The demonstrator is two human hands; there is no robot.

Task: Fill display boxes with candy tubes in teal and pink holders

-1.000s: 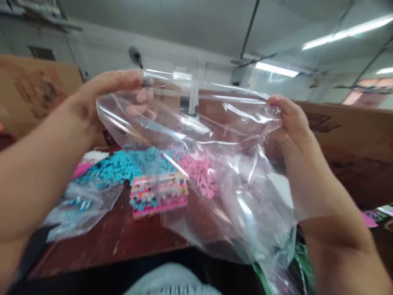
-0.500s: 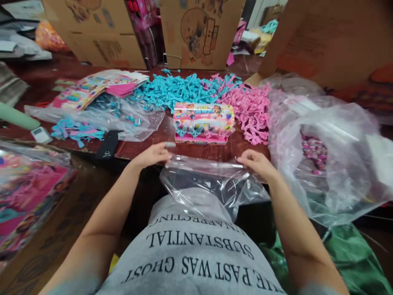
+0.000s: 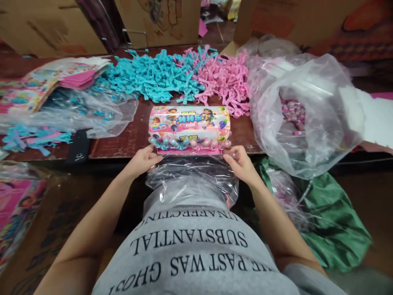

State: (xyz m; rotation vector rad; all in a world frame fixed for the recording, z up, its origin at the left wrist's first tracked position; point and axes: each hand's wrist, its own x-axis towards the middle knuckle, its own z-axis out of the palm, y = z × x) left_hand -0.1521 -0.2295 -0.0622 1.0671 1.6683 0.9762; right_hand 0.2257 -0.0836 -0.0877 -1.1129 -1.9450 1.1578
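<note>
A clear plastic bag (image 3: 192, 180) hangs over my lap against the table's front edge. My left hand (image 3: 143, 159) pinches its upper left corner, and my right hand (image 3: 241, 162) pinches the upper right corner. Both hands also touch the near edge of a pink printed toy pack (image 3: 188, 123) lying flat on the table, with a row of small round pieces along its front. Behind it lie a heap of blue plastic pieces (image 3: 150, 76) and a heap of pink plastic pieces (image 3: 222, 78).
A large clear bag (image 3: 307, 114) with small pink items stands at the right. Flat clear bags with blue pieces (image 3: 82, 112) and printed cards (image 3: 52, 80) lie left. Cardboard boxes (image 3: 46, 24) line the back. A green bag (image 3: 331, 221) sits lower right. The table (image 3: 123, 141) is dark red wood.
The bag came down from in front of my face to my lap. My hands then moved forward to the table edge, reaching the toy pack.
</note>
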